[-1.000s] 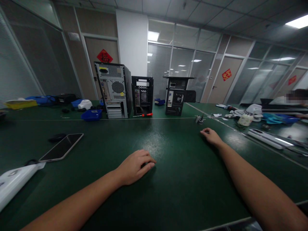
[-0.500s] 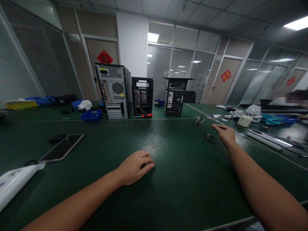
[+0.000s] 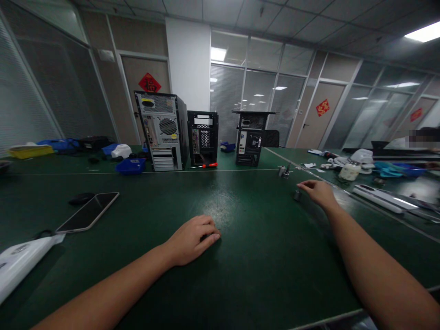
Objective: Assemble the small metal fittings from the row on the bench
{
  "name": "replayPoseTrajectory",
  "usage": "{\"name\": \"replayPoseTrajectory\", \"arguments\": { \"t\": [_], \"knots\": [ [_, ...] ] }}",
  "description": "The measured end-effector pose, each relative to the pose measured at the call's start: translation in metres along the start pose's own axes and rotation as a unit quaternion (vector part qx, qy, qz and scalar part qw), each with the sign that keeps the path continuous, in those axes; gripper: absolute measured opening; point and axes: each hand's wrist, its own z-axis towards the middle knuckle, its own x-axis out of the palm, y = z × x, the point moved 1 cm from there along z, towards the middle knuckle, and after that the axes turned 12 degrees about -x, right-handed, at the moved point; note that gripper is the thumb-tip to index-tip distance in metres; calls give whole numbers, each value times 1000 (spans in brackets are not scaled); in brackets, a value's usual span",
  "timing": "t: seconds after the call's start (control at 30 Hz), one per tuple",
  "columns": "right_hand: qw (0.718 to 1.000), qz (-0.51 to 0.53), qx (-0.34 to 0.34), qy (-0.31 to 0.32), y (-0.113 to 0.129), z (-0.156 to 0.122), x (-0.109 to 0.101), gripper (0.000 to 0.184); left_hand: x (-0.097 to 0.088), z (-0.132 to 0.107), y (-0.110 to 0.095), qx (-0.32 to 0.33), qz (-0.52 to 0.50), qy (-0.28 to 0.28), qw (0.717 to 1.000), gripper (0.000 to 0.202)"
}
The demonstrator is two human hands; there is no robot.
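Observation:
My left hand (image 3: 193, 240) lies palm down on the green tabletop, its fingers loosely bent and the thumb apart from them. No object shows in it. Farther off on the right, my right hand (image 3: 318, 192) has its thumb and fingertips pinched together just over the top of a small grey metal cylinder (image 3: 297, 195). Whether the fingertips touch the cylinder, or what tiny thing they hold, cannot be made out. Behind the cylinder stands a cluster of small metal parts (image 3: 284, 172).
Three computer cases (image 3: 167, 133) stand along the back, with a red screwdriver (image 3: 209, 165) before the middle one. A phone (image 3: 90, 211) and a white bag (image 3: 25, 261) lie left. On the right are a long white device (image 3: 381, 198), a jar (image 3: 349, 172) and a person (image 3: 409, 143).
My right hand has shifted slightly left and down, bringing its pinched fingertips over the metal cylinder. My left hand stays in place.

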Motion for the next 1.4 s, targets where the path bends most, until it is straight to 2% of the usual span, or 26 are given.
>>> {"name": "replayPoseTrajectory", "arguments": {
  "t": [0.13,0.4,0.6,0.73,0.9,1.07,1.17,1.4],
  "knots": [
    [1000,-3,15,19,-2,0,3,36,0,0,1,2,3,-3,1000,31],
    [1000,12,21,19,-3,1,4,36,0,-1,1,-9,12,5,1000,31],
    [998,29,49,16,-12,2,9,36,1,0,3,3,16,2,1000,33],
    [992,99,82,8,-22,0,17,36,1,0,1,3,16,1,1000,34],
    [964,230,133,6,-26,-3,24,42,0,-1,0,-4,12,5,1000,33],
    [964,251,70,56,-9,-10,17,47,0,0,1,-1,11,6,1000,33],
    [962,255,57,82,1,-14,13,45,0,0,0,-3,12,8,1000,33],
    [962,261,48,61,8,-15,12,48,-1,-1,0,-10,15,15,1000,32]
  ]
}}
